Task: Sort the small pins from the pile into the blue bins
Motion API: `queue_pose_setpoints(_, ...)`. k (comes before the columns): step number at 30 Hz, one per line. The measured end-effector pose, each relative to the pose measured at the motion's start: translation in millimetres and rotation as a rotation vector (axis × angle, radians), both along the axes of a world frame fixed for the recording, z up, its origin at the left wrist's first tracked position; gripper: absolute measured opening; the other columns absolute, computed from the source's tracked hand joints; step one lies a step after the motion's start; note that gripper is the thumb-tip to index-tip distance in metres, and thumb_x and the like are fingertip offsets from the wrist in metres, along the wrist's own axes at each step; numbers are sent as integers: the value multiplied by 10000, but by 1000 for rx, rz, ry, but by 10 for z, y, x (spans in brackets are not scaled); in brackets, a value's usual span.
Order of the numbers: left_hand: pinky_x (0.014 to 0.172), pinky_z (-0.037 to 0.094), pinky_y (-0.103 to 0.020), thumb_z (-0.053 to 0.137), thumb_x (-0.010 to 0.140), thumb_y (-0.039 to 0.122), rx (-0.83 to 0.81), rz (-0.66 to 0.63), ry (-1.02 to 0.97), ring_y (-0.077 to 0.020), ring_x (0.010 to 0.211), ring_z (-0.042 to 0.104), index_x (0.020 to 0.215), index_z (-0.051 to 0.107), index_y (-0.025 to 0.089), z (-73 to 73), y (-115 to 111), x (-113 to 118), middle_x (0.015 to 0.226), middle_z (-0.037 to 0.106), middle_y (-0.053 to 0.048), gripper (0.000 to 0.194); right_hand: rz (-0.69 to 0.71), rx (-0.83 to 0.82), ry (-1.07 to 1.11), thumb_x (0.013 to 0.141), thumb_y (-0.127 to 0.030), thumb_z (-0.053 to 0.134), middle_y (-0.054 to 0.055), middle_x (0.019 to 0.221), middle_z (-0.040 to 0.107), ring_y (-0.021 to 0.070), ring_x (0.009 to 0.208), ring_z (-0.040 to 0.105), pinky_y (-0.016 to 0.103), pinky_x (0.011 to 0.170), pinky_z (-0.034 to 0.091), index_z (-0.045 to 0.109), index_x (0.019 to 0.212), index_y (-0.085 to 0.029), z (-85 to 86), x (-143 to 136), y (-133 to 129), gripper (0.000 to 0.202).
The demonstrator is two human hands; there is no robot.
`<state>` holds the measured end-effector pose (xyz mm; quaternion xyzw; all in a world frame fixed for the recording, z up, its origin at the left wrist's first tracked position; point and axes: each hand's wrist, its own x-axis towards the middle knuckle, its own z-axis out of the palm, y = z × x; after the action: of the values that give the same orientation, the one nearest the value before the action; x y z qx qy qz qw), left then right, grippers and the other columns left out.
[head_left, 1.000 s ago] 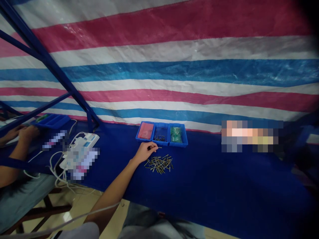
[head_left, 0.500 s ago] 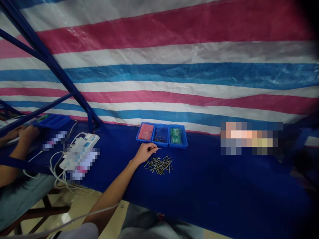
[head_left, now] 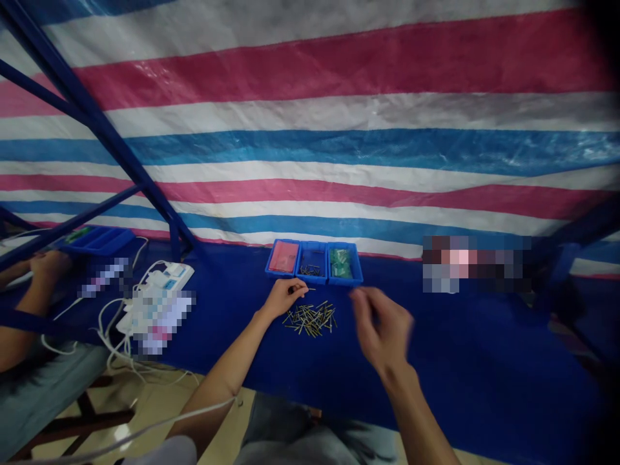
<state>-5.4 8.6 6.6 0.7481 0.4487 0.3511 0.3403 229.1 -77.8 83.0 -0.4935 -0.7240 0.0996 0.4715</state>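
My left hand (head_left: 281, 297) is closed in a pinch just in front of the blue trays, and a thin metal pin (head_left: 311, 289) sticks out from its fingertips to the right. Close by on the table is a loose pile of thin brass-and-dark metal pins (head_left: 310, 319); their exact kind is too small to make out. To the right of that pile, my right hand (head_left: 385, 324) hovers with fingers curled, smeared by motion; whether it holds anything cannot be seen.
Three joined blue trays hold pink sheets (head_left: 283, 256), dark small pieces (head_left: 310, 270) and green packets (head_left: 341, 263). At left lie a white power strip (head_left: 179, 276) and cables on the blue table (head_left: 465, 361). Another person's hand (head_left: 51, 263) is beyond the blue frame (head_left: 119, 150).
My right hand has come into view from the lower right, beside the pin pile. My left hand stays almost in place with the pin.
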Motion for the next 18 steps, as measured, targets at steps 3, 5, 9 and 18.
queue_pose_setpoints(3, 653, 443, -222, 619, 923, 377, -1, -3, -16, -137, 643, 632, 876, 723, 142, -1, 4, 1, 708, 721, -26, 261, 97, -65, -128, 1022, -345, 462, 68, 877, 675, 197, 799, 627, 329, 756, 488, 681, 985, -207, -179, -191, 351, 260)
queue_pose_setpoints(5, 665, 455, -228, 613, 926, 371, -1, -12, -23, -140, 648, 636, 863, 720, 140, 4, 5, 2, 712, 723, -29, 262, 150, -83, -232, 1004, -324, 504, 80, 976, 678, 228, 930, 614, 363, 836, 463, 678, 1037, -209, -329, -281, 585, 212)
queue_pose_setpoints(9, 659, 455, -224, 592, 938, 374, -5, -9, -13, -134, 634, 626, 844, 719, 141, 17, 4, -1, 723, 725, -29, 282, 148, -100, -363, 980, -282, 558, 71, 1005, 680, 235, 979, 586, 388, 854, 414, 686, 1034, -218, -521, -371, 829, 154)
queue_pose_setpoints(18, 672, 454, -225, 570, 953, 337, -7, -20, -82, -134, 651, 628, 866, 702, 140, 32, -8, -21, 731, 714, -29, 253, 102, -41, -329, 1012, -315, 512, 66, 960, 693, 227, 943, 577, 382, 835, 362, 689, 1011, -210, -663, -410, 669, 206)
